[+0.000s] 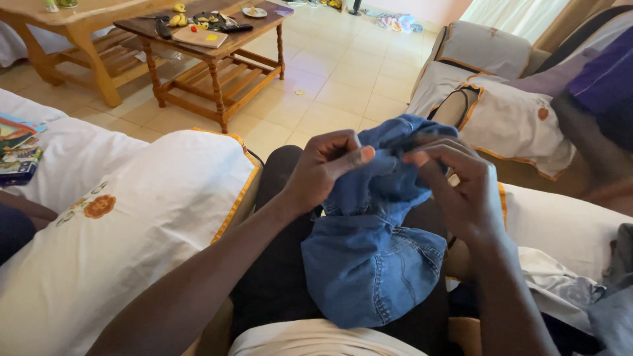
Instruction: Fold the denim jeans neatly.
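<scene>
Left hand: the left hand [323,173] is closed in a pinch, thumb pressed against the curled fingers, on an upper fold of the blue denim garment [376,257].
Right hand: the right hand [461,191] is half curled, its fingertips nipping the same bunched fold just beside the left thumb; what lies under the palm cannot be told.
Garment: the denim is held bunched above the lap, its lower, stitched part resting on the dark trousers [277,264].
Slip risk: only a small fold is gripped by each hand, so the heavy lower part is likely to drag it out of the fingers.
Snag risk: thick layers are bunched together, so the wrong layer may be caught in the pinch.
Surroundings: a white embroidered cushion cover [125,217] lies just beside the left forearm; a wooden table [217,59] stands well apart.
</scene>
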